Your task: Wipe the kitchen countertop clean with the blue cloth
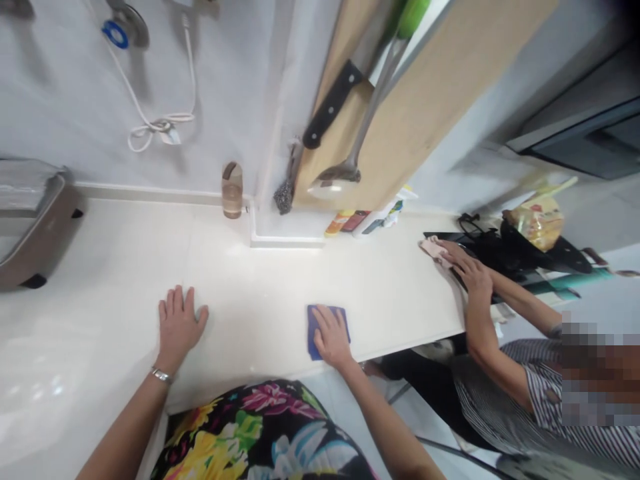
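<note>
My left hand (179, 327) lies flat on the white countertop (250, 293), fingers spread, with nothing under it that I can see. A silver bracelet circles that wrist. Toward the counter's front edge, my right hand (331, 335) presses down on a folded blue cloth (313, 341). Its fingers are stretched out over the cloth rather than wrapped round it; the thumb rests near the cloth's lower part. A small bottle of brownish liquid (232, 193) stands against the wall, beyond both hands.
At the right, another person's hands (467, 267) rest on a pale pink cloth (434, 250) beside a black stove (500, 253). A knife (333, 103) and a ladle (345, 172) hang on a wooden board. A brown appliance (45, 227) sits at the left.
</note>
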Motion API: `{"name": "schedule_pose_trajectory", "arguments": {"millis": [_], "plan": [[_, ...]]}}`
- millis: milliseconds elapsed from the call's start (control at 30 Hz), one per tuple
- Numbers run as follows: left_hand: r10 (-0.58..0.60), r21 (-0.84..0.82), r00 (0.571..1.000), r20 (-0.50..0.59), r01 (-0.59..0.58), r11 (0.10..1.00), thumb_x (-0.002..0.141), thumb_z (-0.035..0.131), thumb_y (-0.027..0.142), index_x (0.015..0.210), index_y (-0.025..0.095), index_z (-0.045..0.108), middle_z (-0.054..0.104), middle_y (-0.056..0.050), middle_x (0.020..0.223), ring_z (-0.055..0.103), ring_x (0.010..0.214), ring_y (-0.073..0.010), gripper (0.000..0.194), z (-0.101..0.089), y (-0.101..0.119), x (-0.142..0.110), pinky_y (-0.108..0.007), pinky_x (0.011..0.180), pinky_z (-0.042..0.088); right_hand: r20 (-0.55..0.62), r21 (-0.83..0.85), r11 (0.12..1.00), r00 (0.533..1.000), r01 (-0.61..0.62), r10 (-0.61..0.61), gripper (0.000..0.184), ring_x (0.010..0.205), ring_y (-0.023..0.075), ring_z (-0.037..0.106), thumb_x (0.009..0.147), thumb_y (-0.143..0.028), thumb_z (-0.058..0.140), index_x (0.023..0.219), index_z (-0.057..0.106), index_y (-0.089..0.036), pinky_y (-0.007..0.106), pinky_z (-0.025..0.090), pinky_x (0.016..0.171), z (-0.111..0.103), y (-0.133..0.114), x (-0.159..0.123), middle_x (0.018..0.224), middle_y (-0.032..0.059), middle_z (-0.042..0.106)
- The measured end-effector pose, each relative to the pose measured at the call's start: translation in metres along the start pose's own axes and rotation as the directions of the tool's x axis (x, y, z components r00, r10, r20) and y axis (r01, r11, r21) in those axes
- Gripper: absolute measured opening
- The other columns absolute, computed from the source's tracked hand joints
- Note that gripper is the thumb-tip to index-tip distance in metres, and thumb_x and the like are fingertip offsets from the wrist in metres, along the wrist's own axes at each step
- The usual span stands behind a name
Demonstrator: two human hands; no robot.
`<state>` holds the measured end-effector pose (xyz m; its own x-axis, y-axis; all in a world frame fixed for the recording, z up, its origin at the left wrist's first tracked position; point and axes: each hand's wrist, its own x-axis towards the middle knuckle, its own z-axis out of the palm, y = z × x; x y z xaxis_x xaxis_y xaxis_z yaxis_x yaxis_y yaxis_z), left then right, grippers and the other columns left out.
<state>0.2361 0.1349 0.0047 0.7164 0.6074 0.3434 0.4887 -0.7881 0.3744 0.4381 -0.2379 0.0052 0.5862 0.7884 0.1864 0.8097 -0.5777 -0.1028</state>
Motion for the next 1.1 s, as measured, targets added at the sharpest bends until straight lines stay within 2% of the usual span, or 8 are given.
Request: {"name": "schedule_pose_trajectory", "arguments": {"millis": [167, 333, 433, 533, 633, 733, 900, 1100], "plan": [[0.008, -0.002, 1.0, 0.004, -0.008, 1.0, 0.097, 0.041, 0.042, 0.155, 0.011, 0.036, 0.022, -0.023, 0.166, 0.012, 0.155, -0.0409, 0.066, -0.003, 0.004, 0.002, -0.068, 0.121, 0.016, -0.009, -0.084, 0.989, 0.992, -0.123, 0.122, 0.06, 0.147, 0.0232, 0.035, 0.095, -0.026, 0.035, 0.154, 0.034, -0.021, 0.057, 0.013, 0.126, -0.003, 0.061, -0.027, 0.159, 0.01, 0.041], [0.013, 0.029, 1.0, 0.008, -0.013, 0.999, 0.097, 0.04, 0.043, 0.154, 0.009, 0.037, 0.023, -0.025, 0.165, 0.014, 0.155, -0.0411, 0.066, -0.004, 0.005, 0.003, -0.067, 0.12, 0.018, 0.02, -0.202, 0.944, 0.962, -0.261, 0.271, 0.061, 0.148, 0.0218, 0.032, 0.096, -0.026, 0.03, 0.157, 0.029, -0.024, 0.055, 0.013, 0.126, -0.011, 0.121, -0.053, 0.16, 0.0073, 0.039], [0.007, 0.03, 1.0, 0.014, -0.008, 1.0, 0.097, 0.04, 0.043, 0.156, 0.011, 0.034, 0.024, -0.024, 0.165, 0.014, 0.155, -0.0408, 0.067, -0.004, 0.005, 0.003, -0.068, 0.12, 0.018, 0.024, -0.264, 0.879, 0.909, -0.397, 0.417, 0.059, 0.153, 0.0276, 0.022, 0.098, -0.031, 0.027, 0.157, 0.026, -0.03, 0.065, 0.012, 0.124, -0.016, 0.145, -0.067, 0.162, 0.0021, 0.037], [-0.01, 0.035, 0.999, 0.032, 0.009, 0.999, 0.096, 0.041, 0.042, 0.157, 0.014, 0.032, 0.024, -0.022, 0.165, 0.014, 0.155, -0.0395, 0.068, -0.003, 0.005, 0.003, -0.067, 0.121, 0.017, 0.02, -0.25, 0.797, 0.82, -0.549, 0.572, 0.057, 0.154, 0.0344, 0.015, 0.1, -0.039, 0.019, 0.158, 0.022, -0.036, 0.076, 0.018, 0.117, -0.015, 0.153, -0.073, 0.164, -0.0015, 0.031], [-0.026, 0.039, 0.998, 0.049, 0.024, 0.999, 0.097, 0.041, 0.043, 0.156, 0.013, 0.033, 0.023, -0.022, 0.166, 0.013, 0.156, -0.0391, 0.067, -0.002, 0.005, 0.002, -0.066, 0.121, 0.016, 0.011, -0.215, 0.744, 0.76, -0.633, 0.65, 0.059, 0.154, 0.0361, 0.014, 0.1, -0.042, 0.016, 0.158, 0.017, -0.036, 0.074, 0.025, 0.115, -0.01, 0.144, -0.072, 0.166, -0.0001, 0.028], [-0.034, 0.028, 0.998, 0.055, 0.033, 0.999, 0.097, 0.041, 0.042, 0.155, 0.011, 0.035, 0.021, -0.023, 0.166, 0.012, 0.156, -0.0393, 0.066, -0.001, 0.004, 0.0, -0.067, 0.121, 0.015, -0.02, -0.228, 0.728, 0.751, -0.647, 0.66, 0.06, 0.153, 0.0388, 0.015, 0.1, -0.042, 0.016, 0.159, 0.016, -0.032, 0.073, 0.026, 0.115, -0.004, 0.123, -0.068, 0.166, 0.0029, 0.027], [-0.048, 0.0, 0.997, 0.057, 0.048, 0.999, 0.096, 0.042, 0.041, 0.152, 0.007, 0.039, 0.022, -0.024, 0.166, 0.013, 0.155, -0.0392, 0.065, -0.002, 0.005, -0.003, -0.066, 0.122, 0.013, -0.058, -0.256, 0.77, 0.805, -0.584, 0.59, 0.06, 0.151, 0.042, 0.019, 0.1, -0.041, 0.018, 0.159, 0.02, -0.029, 0.076, 0.024, 0.114, 0.005, 0.071, -0.061, 0.164, 0.0048, 0.031], [-0.047, 0.0, 0.998, 0.05, 0.047, 0.999, 0.097, 0.042, 0.04, 0.149, 0.004, 0.042, 0.026, -0.026, 0.163, 0.015, 0.155, -0.0388, 0.063, -0.003, 0.006, -0.005, -0.064, 0.122, 0.014, -0.08, -0.238, 0.859, 0.89, -0.454, 0.449, 0.06, 0.153, 0.0424, 0.014, 0.099, -0.036, 0.025, 0.159, 0.02, -0.027, 0.078, 0.021, 0.114, 0.015, -0.005, -0.052, 0.164, 0.0073, 0.031]]}}
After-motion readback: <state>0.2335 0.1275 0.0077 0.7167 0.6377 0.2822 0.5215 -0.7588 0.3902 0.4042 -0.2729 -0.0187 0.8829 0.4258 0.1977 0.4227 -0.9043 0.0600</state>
